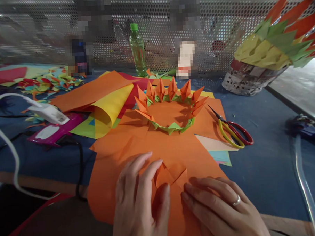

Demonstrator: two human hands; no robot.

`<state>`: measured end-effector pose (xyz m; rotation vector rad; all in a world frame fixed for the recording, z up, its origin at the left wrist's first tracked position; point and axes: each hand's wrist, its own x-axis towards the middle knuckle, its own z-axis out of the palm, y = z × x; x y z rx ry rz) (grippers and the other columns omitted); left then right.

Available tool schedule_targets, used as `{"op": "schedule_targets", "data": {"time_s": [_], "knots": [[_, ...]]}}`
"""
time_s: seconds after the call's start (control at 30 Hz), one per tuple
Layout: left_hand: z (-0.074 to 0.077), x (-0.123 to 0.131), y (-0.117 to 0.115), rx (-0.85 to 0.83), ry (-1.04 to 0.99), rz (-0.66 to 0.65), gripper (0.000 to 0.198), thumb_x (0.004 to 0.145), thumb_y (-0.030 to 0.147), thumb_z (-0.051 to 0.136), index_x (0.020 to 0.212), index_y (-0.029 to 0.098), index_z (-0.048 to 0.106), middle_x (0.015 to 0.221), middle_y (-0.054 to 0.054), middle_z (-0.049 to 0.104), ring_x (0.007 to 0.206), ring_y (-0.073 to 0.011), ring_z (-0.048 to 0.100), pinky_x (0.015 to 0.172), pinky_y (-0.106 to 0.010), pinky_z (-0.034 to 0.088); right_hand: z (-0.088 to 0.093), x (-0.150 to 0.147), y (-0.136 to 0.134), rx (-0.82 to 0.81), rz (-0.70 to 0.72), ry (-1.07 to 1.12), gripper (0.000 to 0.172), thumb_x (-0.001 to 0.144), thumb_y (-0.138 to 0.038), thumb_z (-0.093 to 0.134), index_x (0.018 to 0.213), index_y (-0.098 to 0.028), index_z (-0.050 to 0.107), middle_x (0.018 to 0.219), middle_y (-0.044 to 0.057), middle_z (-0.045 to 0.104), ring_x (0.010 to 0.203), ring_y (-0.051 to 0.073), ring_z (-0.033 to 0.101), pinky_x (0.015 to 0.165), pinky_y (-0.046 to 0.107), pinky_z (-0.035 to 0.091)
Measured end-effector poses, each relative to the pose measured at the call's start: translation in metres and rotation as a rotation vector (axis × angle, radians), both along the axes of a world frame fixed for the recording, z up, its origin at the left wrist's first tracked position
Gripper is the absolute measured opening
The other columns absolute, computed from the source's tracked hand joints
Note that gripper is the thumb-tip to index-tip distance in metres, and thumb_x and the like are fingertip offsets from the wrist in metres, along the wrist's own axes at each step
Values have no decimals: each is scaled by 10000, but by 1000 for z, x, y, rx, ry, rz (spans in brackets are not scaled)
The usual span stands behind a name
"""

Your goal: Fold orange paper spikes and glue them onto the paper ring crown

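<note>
Orange paper, folded into a small peaked piece [175, 176], lies on larger orange sheets [105, 190] at the middle of the table's [269, 162] near edge, between two hands. They sit apart: the left hand [138, 195] has thumb and fingers spread about the piece's left side, while the right hand [221, 202] rests low, fingertips at its right end — whether they pinch anything, I cannot tell. The step looks like lining up a fold, which seems to call for even edges and a firm press. Toward the far edge sits a spiky ring [170, 127] — scissors [221, 120] to its right.
</note>
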<state>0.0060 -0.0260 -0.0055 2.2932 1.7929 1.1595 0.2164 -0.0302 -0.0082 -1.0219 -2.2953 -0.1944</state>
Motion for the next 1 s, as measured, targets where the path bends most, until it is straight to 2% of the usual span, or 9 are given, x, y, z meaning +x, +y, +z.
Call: {"op": "schedule_targets", "data": {"time_s": [0.17,0.47,0.6,0.7,0.87,1.0], "knots": [[-1,-1,-2,-10,14,-21,431,958,107,531,1381,185,507,1433,-131,518,1356,-291,484,1119,-468,412,12,-1,6,54,23,-21,221,1023,-217,570,1035,-251,788,1062,-85,801,953,136,733,846,300,516],[-2,-5,-2,77,31,-55,455,920,38,570,1351,182,551,1395,-135,551,1318,-284,519,1144,-513,402,14,-3,6,58,13,-7,267,1036,-201,527,1015,-250,789,1065,-112,796,958,128,734,827,283,517],[-8,-9,-7,156,124,-143,486,889,-12,604,1318,217,615,1377,-115,569,1283,-282,534,1170,-566,327,18,-2,7,60,26,-33,276,1037,-204,517,1031,-248,789,1075,-112,794,953,129,733,817,275,516],[-13,-12,-11,184,171,-176,411,886,24,650,1260,193,647,1337,-124,605,1257,-289,538,1175,-587,282,13,-2,6,42,49,-40,260,1036,-211,525,1065,-234,782,1092,-92,794,991,140,724,840,282,513],[-11,-12,-12,120,103,-139,166,908,97,663,1039,196,634,1245,-138,630,1207,-290,549,1122,-568,328,-5,-8,3,79,-20,142,306,1062,-226,469,1063,-242,775,1038,-28,806,1012,139,702,873,316,490],[-7,-8,-8,109,83,-92,131,922,137,648,1028,202,607,1202,-133,618,1159,-285,549,1093,-550,338,1,-5,4,66,3,74,291,1059,-226,481,1073,-238,772,1063,-43,803,1015,134,708,865,305,502]]}}
